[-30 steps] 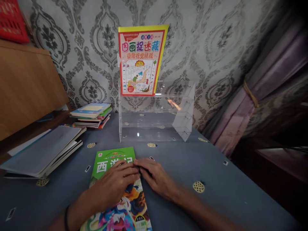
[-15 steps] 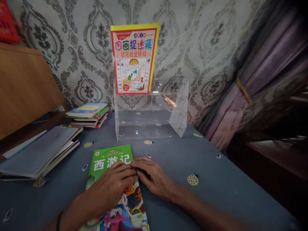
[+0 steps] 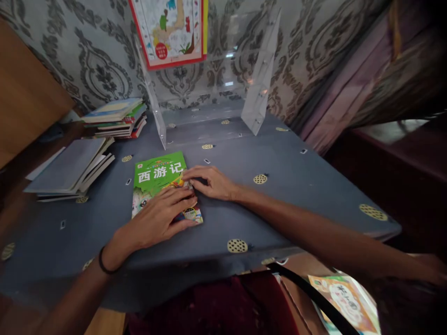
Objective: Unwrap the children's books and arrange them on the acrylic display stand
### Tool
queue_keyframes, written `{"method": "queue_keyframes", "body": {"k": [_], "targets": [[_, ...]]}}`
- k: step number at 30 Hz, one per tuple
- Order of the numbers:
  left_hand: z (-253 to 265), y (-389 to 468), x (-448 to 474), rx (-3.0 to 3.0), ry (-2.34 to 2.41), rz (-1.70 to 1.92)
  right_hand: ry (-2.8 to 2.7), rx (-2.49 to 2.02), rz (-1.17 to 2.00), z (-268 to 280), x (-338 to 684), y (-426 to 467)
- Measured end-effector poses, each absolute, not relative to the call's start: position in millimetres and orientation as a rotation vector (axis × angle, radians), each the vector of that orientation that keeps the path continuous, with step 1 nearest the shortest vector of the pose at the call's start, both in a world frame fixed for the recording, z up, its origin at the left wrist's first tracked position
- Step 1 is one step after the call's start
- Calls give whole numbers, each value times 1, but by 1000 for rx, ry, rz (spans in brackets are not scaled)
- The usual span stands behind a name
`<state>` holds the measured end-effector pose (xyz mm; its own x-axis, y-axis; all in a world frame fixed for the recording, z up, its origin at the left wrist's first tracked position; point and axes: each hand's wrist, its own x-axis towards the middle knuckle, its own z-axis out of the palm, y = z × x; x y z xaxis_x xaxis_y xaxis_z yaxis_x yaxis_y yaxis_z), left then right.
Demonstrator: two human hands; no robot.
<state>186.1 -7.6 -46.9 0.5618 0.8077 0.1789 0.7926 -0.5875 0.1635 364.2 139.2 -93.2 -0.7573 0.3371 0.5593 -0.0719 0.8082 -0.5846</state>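
A children's book point(image 3: 150, 184) with a green top, white title characters and colourful drawings lies closed on the table. My left hand point(image 3: 165, 209) rests palm down across its lower right part, fingers stretched out, hiding much of the picture. At the book's right edge is my right hand point(image 3: 211, 182), its fingers extended and their tips touching the cover. A gap shows between its thumb and forefinger. Behind the book stands a clear acrylic rack point(image 3: 256, 79), with a red-bordered picture book point(image 3: 174, 35) in its upper left part.
On the left, two stacks of books point(image 3: 70, 165) point(image 3: 113, 114) lie on the blue pineapple-patterned tablecloth point(image 3: 296, 181). Patterned wallpaper backs the table, with a purple curtain point(image 3: 352, 88) to the right. Below the front edge, at lower right, is an orange-and-green book point(image 3: 344, 298).
My view has tilted down, so everything sits higher in the picture and the table's front edge shows. My left hand has slid lower on the cover, and more of the title is visible.
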Motion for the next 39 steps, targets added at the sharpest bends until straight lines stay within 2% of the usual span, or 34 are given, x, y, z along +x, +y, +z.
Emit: {"method": "queue_keyframes", "body": {"k": [9,20,39], "targets": [[-57,-28,203,2722,1577,390,-2377,-195,827,-91,375,130],[-56,-34,211,2613,1641,595,-2423,-16,1101,-82,376,143],[-56,-42,218,2549,1731,541,-2440,18,1126,-88,372,148]]}}
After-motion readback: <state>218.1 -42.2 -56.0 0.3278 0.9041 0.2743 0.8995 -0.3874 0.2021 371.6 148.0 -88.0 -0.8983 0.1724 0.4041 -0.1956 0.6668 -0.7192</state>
